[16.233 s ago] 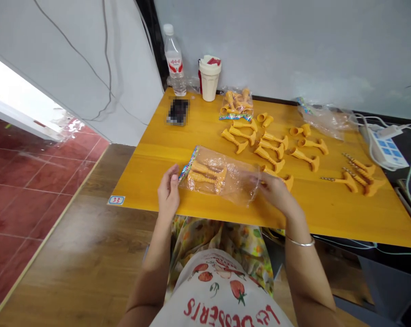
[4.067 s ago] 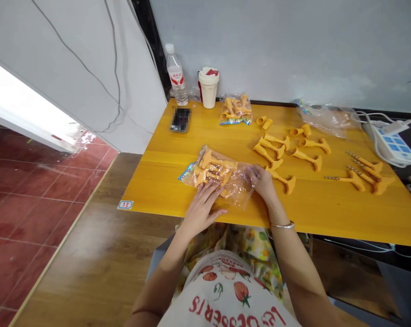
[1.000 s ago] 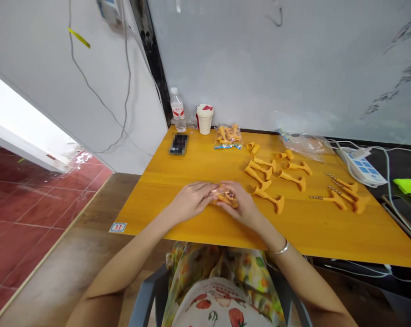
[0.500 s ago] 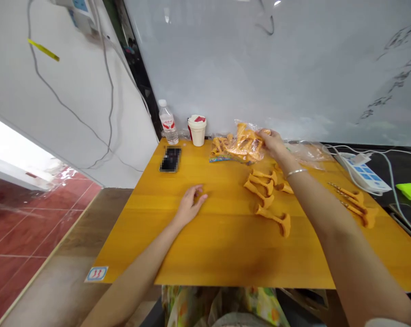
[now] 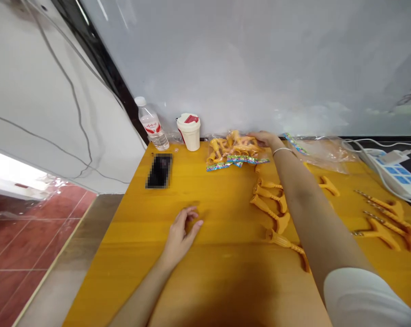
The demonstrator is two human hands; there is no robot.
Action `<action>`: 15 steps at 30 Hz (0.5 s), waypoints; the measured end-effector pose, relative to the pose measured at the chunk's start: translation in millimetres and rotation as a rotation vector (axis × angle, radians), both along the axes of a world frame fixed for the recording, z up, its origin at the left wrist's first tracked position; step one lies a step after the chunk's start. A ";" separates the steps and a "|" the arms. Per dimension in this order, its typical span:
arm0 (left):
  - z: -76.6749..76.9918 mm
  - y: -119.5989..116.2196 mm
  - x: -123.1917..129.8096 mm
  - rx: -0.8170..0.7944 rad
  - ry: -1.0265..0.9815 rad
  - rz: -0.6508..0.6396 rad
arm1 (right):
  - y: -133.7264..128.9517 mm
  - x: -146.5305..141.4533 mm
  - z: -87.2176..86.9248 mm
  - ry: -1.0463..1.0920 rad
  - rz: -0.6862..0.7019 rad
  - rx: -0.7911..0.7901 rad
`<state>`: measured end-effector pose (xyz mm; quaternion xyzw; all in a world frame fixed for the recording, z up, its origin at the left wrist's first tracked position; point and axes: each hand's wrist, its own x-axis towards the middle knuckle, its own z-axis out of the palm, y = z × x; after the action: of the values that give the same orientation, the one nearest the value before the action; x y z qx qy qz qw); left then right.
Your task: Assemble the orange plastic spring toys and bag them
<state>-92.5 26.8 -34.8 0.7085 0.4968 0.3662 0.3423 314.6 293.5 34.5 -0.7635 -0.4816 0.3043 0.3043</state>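
The right hand [image 5: 264, 139] lies on the bag [image 5: 249, 152] at the desk's [image 5: 225, 286] 12 o'clock edge; I cannot tell whether its grip is clenched; the left hand [image 5: 181, 234] rests open, released. The film is light, soft, slippery; the stiff orange pieces [image 5: 234, 143] inside offer firmer hold, or the printed strip [image 5: 237, 160].
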 end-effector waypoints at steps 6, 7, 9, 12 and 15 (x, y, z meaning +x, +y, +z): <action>4.9 1.4 -0.7 -0.006 0.002 0.015 | -11.3 12.0 -5.5 -0.175 -0.152 0.052; 5.7 1.6 -0.8 -0.004 0.000 0.017 | -21.1 17.0 -4.8 -0.191 -0.172 0.074; 6.6 1.9 -0.9 0.003 -0.010 0.019 | -50.0 28.7 -4.0 -0.220 -0.181 0.131; 6.2 2.4 -0.1 0.006 -0.016 0.020 | -112.5 42.1 -7.4 -0.271 -0.080 0.254; 4.4 2.8 2.0 0.008 -0.006 0.014 | -179.7 39.1 -16.0 -0.330 0.104 0.282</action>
<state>-90.5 29.7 -30.4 0.7053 0.4991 0.3727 0.3384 353.7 113.8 18.5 -0.7271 -0.6012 0.1202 0.3089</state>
